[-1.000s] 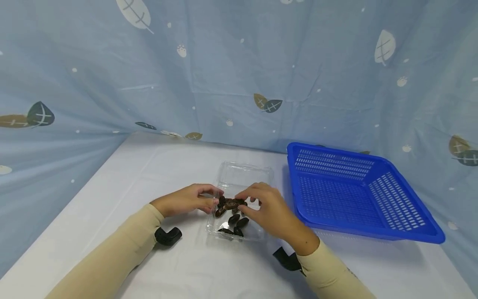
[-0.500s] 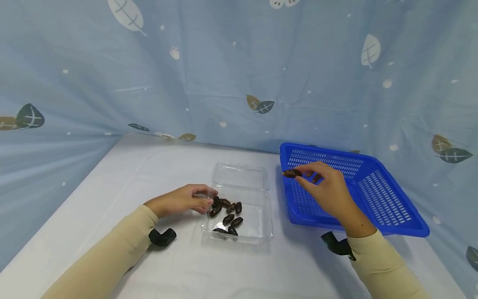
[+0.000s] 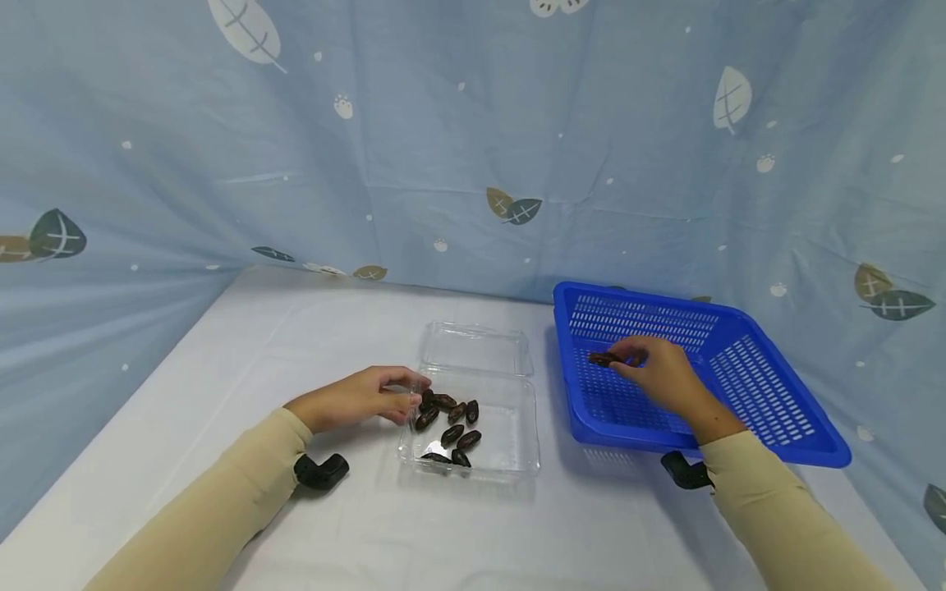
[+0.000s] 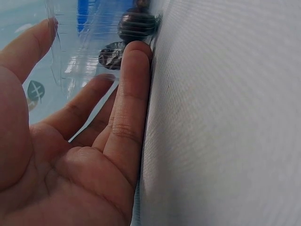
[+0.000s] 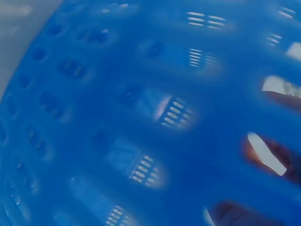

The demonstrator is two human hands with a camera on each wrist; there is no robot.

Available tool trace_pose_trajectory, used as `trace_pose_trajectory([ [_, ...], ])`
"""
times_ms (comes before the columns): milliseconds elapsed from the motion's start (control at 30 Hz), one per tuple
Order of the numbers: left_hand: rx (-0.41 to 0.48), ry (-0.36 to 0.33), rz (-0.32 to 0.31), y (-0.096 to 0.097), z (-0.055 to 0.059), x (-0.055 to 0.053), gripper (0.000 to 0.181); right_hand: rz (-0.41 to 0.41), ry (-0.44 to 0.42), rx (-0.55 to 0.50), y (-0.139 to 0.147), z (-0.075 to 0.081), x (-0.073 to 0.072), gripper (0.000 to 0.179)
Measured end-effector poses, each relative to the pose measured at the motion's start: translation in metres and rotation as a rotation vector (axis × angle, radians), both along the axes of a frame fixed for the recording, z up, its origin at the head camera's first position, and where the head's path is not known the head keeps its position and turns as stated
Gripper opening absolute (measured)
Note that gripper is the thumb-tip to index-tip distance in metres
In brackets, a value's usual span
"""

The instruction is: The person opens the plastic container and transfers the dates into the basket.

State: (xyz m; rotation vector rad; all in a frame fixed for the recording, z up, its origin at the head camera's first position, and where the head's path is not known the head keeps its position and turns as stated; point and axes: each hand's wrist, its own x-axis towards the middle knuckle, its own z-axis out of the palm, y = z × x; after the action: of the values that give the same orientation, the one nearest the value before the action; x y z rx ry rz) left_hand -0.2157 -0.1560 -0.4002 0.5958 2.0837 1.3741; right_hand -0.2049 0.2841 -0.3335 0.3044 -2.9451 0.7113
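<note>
In the head view, my right hand (image 3: 661,373) pinches a dark brown date (image 3: 604,359) inside the opening of the blue basket (image 3: 591,435). The right wrist view shows mostly the basket's slotted wall (image 5: 197,141), with fingers glimpsed through the slots. My left hand (image 3: 362,398) rests against the left side of a clear plastic clamshell box (image 3: 510,419). Its thumb is up at the rim, and its nearly straight fingers (image 4: 129,94) lie along the outer wall, close to the table. Several dates (image 3: 452,435) lie in the left half of the box.
The box's raised lid (image 3: 476,349) is folded back behind it. A white cloth (image 3: 310,328) covers the table, and a blue leaf-print curtain (image 3: 414,164) hangs along its back and sides. Black curved pieces (image 3: 321,472) sit at both wrists, beside the sleeves.
My right hand has picked a date out of the clear box, carried it right and lowered it into the blue basket. The left hand has stayed at the box.
</note>
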Motion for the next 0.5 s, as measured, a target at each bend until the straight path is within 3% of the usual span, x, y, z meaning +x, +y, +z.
trace_pose_trajectory([
  [267, -0.012, -0.009, 0.018, 0.000, -0.001, -0.001, 0.052, 0.031, -0.142, 0.103, -0.002, -0.012, -0.007, 0.016],
  [500, -0.011, -0.004, 0.006, 0.001, -0.001, 0.000, 0.053, 0.021, -0.204, 0.150, -0.002, -0.016, -0.005, 0.015],
])
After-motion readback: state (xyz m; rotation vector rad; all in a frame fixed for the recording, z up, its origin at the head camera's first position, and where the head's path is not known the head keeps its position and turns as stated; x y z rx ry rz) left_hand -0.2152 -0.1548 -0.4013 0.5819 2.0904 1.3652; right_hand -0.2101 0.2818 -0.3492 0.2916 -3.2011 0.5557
